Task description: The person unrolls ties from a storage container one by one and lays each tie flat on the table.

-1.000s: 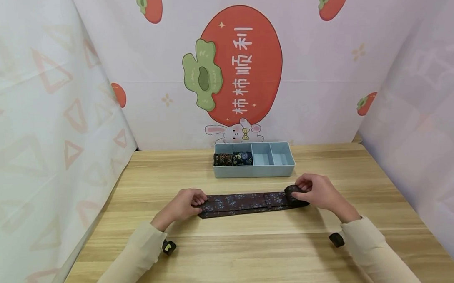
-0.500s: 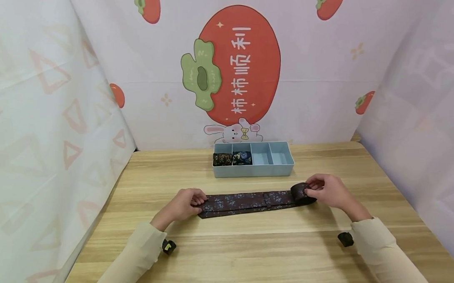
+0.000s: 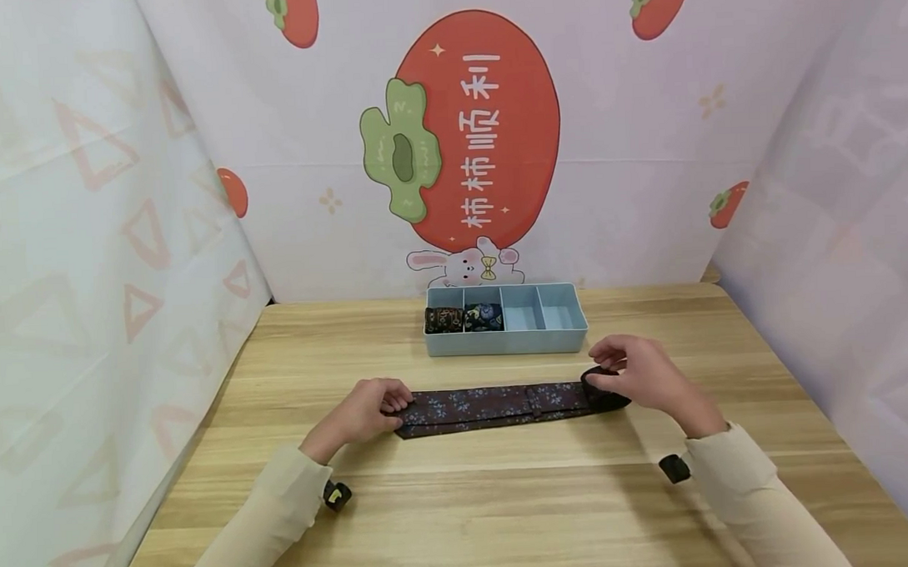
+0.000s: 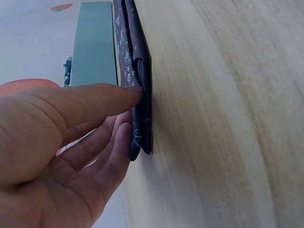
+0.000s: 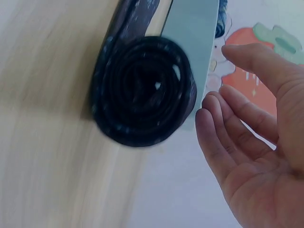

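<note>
A dark maroon necktie [image 3: 473, 405] with blue flowers lies folded lengthwise across the wooden table, its right end wound into a roll [image 3: 597, 394]. My left hand [image 3: 363, 412] holds the flat left end; in the left wrist view the thumb [image 4: 111, 99] lies on its near edge and the fingers bear on its upper side. Above the roll is my right hand [image 3: 645, 377], partly covering it in the head view. The right wrist view shows the spiral end of the roll [image 5: 107, 97], with the right fingers [image 5: 216, 137] relaxed, apart from it and holding nothing.
Behind the necktie stands a light blue box [image 3: 507, 343] with several compartments. A brown patterned roll [image 3: 444, 320] and a blue floral roll [image 3: 483, 317] fill its two left compartments. A printed cloth [image 3: 609, 220] hangs behind the table.
The roll first shifted a little to the right with my right hand on it. That hand has since released it and moved up and left over it. The left hand stays put.
</note>
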`<state>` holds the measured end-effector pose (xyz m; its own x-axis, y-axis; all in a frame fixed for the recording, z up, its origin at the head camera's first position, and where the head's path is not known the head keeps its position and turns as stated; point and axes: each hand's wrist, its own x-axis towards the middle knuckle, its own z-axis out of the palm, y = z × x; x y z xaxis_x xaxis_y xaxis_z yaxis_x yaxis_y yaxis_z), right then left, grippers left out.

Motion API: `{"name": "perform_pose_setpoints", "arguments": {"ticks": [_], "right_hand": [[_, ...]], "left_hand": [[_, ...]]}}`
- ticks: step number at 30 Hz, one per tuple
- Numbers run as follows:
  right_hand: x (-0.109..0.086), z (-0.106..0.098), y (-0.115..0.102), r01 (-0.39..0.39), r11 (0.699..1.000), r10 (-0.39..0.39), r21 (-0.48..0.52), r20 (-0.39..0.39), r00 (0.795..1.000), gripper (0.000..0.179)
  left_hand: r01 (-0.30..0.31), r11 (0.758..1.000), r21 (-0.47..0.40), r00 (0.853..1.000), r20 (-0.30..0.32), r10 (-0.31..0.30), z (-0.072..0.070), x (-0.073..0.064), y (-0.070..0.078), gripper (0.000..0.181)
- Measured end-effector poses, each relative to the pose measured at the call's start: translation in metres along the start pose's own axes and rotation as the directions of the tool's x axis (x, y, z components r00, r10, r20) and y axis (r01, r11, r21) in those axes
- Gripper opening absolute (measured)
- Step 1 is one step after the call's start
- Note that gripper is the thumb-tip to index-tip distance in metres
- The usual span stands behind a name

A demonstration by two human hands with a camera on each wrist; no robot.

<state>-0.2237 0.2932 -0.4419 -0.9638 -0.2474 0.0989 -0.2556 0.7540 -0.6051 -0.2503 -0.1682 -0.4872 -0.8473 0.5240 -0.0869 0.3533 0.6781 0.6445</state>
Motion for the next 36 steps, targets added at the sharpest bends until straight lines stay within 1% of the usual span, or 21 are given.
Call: {"name": "perform_pose_setpoints", "arguments": {"ticks": [4, 10, 14, 18, 23, 30, 36], "right_hand": [[0.004, 0.007, -0.002, 0.03, 0.999, -0.03, -0.011, 0.024, 0.999, 0.03], [0.005, 0.012, 0.005, 0.035, 0.996, -0.032, -0.079, 0.03, 0.999, 0.031], [0.003, 0.012, 0.009, 0.012, 0.992, -0.012, -0.125, 0.002, 1.0, 0.033], [0.001, 0.012, 0.011, -0.021, 0.988, 0.018, -0.151, -0.02, 1.0, 0.035], [-0.002, 0.014, 0.014, -0.035, 0.989, 0.03, -0.147, -0.038, 0.999, 0.037], [-0.008, 0.014, 0.015, -0.04, 0.99, 0.032, -0.136, -0.06, 0.998, 0.033], [-0.014, 0.009, 0.016, -0.052, 0.994, 0.047, -0.1, -0.057, 0.997, 0.029]], "left_hand": [[0.005, 1.0, -0.001, 1.0, 0.002, -0.005, 0.001, 0.0, 0.0, 0.025], [0.008, 1.0, 0.0, 1.0, -0.002, -0.008, 0.001, 0.0, -0.001, 0.025], [0.029, 1.0, 0.008, 0.999, -0.016, -0.029, -0.001, -0.001, -0.003, 0.025], [0.036, 0.999, 0.007, 0.999, -0.024, -0.036, -0.004, -0.003, -0.007, 0.026], [0.032, 0.999, 0.01, 0.999, -0.035, -0.032, -0.009, -0.007, -0.013, 0.026], [0.055, 0.998, 0.026, 0.997, -0.05, -0.053, -0.015, -0.015, -0.02, 0.026], [0.042, 0.999, 0.027, 0.998, -0.053, -0.04, -0.02, -0.021, -0.025, 0.026]]}}
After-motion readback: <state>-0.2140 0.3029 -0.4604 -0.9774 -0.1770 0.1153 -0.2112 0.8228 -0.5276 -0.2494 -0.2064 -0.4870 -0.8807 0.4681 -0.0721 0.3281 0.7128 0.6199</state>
